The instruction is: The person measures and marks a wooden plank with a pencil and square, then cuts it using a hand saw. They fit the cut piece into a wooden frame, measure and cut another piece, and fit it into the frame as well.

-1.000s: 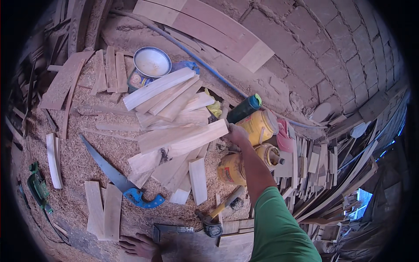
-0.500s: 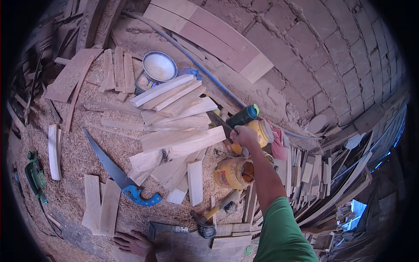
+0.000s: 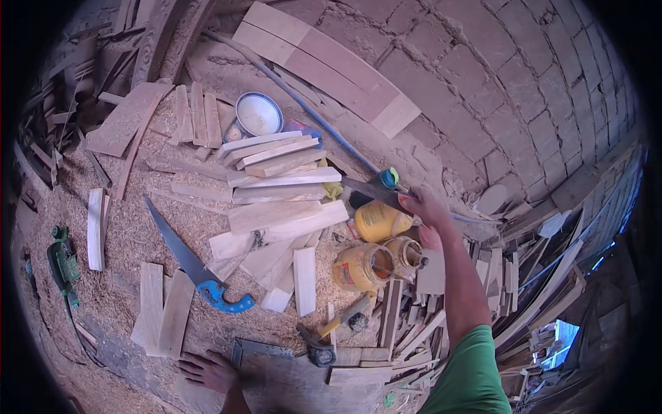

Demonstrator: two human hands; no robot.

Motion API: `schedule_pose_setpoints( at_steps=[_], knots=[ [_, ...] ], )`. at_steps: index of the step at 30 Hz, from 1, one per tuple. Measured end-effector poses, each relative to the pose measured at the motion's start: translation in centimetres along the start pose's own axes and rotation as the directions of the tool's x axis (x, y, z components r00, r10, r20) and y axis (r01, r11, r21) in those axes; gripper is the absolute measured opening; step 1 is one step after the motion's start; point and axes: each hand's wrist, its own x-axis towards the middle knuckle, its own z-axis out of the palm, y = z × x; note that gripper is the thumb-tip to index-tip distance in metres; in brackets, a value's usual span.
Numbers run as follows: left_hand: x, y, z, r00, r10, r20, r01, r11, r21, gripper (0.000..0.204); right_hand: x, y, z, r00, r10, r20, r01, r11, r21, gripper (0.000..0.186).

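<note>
My right hand [image 3: 429, 207] is closed around the reddish end of a long, dark flat-bladed tool [image 3: 372, 191]. Its blade points left over a yellow jar [image 3: 379, 221] and a dark bottle with a green cap [image 3: 388, 178]. The exact kind of tool cannot be made out. On the bench's near edge my left hand [image 3: 207, 371] lies flat with its fingers spread, holding nothing. Close to it are two pale boards [image 3: 174, 314] and a carpenter's square [image 3: 237, 353]. A handsaw with a blue handle [image 3: 224, 297] rests on sawdust in the middle.
Stacked wood pieces [image 3: 286, 193] fill the bench centre. Open yellow jars [image 3: 358, 268] stand at right, above a hammer [image 3: 341, 317] and a tape measure [image 3: 321, 355]. A white bowl [image 3: 259, 114] sits at the back. A green power tool [image 3: 63, 262] lies far left; a block wall rises behind.
My right hand has moved right, drawing the dark-bladed tool out from beside the wood stack and turning its blade flatter. My left hand stays on the bench. The view has shifted slightly.
</note>
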Motion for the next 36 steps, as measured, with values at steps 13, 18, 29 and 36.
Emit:
schedule_pose_setpoints(
  at_steps=[13,18,29,36],
  knots=[
    [-0.8,-0.5,0.6,0.999,0.026,-0.025,-0.026,0.999,-0.026,0.086,-11.8,-1.1,-9.0,0.947,0.212,-0.242,-0.232,0.971,-0.055,0.038],
    [-0.7,-0.5,0.3,0.998,0.024,-0.054,-0.025,1.000,-0.016,0.084,-18.5,2.4,-11.3,0.926,0.358,0.118,-0.333,0.633,0.698,0.036],
    [0.7,-2.5,5.5,0.978,0.102,-0.180,-0.098,0.995,0.035,0.089,-56.8,-1.7,1.6,0.598,0.696,0.398,-0.096,-0.431,0.897,0.032],
    [-13.9,-2.7,1.3,0.658,0.744,-0.114,-0.408,0.225,-0.885,0.070,-73.7,-2.8,4.6,0.218,0.927,0.304,-0.118,-0.284,0.951,0.018]
  ],
)
